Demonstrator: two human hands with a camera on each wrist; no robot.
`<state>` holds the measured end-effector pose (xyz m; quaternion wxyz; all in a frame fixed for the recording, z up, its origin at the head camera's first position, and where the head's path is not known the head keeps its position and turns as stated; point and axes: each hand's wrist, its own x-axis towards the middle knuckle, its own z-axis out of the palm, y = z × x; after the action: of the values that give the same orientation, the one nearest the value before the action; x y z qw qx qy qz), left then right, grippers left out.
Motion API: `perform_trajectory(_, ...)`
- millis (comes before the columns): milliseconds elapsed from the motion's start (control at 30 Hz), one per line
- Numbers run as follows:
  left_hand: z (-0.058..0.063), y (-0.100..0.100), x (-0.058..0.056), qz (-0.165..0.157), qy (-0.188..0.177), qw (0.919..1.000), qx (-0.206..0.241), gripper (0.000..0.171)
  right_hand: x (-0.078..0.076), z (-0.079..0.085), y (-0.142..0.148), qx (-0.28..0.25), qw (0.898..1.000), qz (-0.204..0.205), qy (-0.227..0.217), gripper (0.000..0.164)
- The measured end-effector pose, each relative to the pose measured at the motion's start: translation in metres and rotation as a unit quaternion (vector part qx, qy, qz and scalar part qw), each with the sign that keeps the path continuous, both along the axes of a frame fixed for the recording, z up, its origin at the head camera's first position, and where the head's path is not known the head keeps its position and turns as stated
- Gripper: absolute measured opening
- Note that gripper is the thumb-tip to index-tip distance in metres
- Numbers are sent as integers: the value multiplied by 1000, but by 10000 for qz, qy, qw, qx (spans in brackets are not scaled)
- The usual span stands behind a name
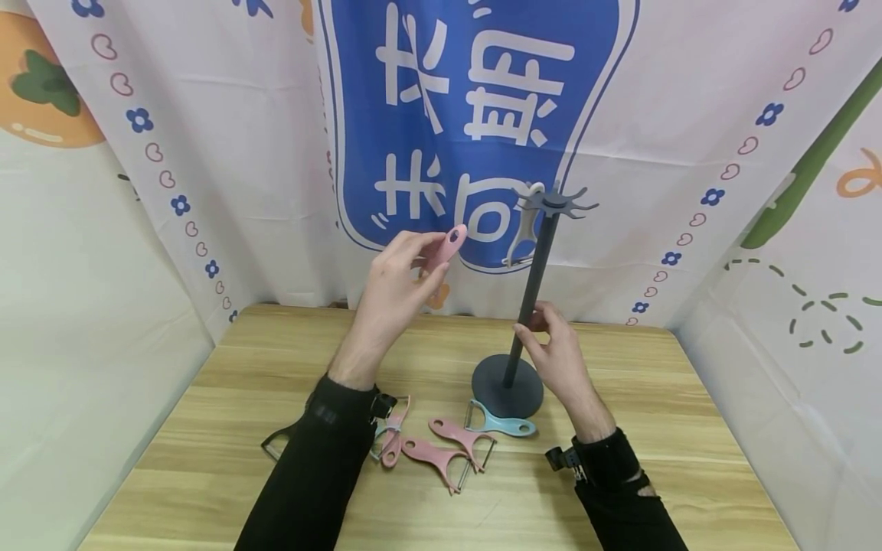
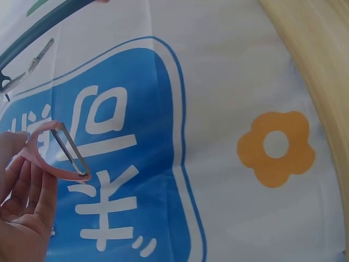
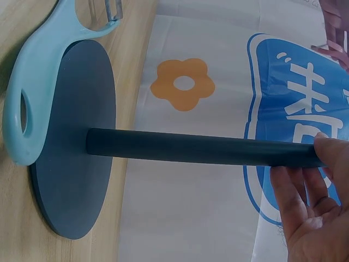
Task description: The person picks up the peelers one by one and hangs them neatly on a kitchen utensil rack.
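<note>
Up in the air left of the stand, my left hand (image 1: 394,282) pinches a pink peeler (image 1: 452,242) by its handle, the holed end up. In the left wrist view its curved fork and metal blade (image 2: 73,150) stick out beyond the fingers. My right hand (image 1: 561,358) grips the dark pole (image 1: 534,279) of the stand at its lower half, thumb on one side and fingers on the other. A hook ring (image 1: 555,203) tops the pole. From one left hook hangs a grey peeler (image 1: 527,223), blade down. The round base (image 1: 491,383) stands on the table.
On the wooden table (image 1: 606,474) before the base lie a light blue peeler (image 1: 508,425) and several pink peelers (image 1: 429,453), some overlapping. A dark peeler (image 1: 270,442) is partly hidden by the left sleeve. A printed curtain (image 1: 276,153) closes off the back.
</note>
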<state>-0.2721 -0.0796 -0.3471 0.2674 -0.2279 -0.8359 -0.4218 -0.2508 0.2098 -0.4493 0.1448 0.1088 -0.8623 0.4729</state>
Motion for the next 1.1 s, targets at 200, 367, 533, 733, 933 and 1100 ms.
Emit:
perform_trajectory(200, 12, 6, -2, -41, 118, 9999, -51, 45, 0, 0, 0, -11, 10000, 22, -13, 42)
perform_trajectory(367, 21, 12, -3, -60, 199, 9997, -105, 46, 0, 0, -1, 7, 10000, 9, 4, 41)
perform_trajectory(533, 29, 18, -4, -108, 225, 9996, -125, 47, 0, 0, -1, -5, 10000, 1, 21, 41)
perform_trajectory(733, 37, 23, -6, -234, 340, 9991, -119, 47, 0, 0, -1, -9, 10000, 19, 26, 41)
perform_trajectory(933, 45, 28, -7, -436, 394, 9983, -31, 48, 0, 0, 0, -40, 10000, 11, -17, 40)
perform_trajectory(1100, 50, 33, -8, -471, 384, 9981, -63, 49, 0, 0, 0, -45, 10000, 25, -18, 40)
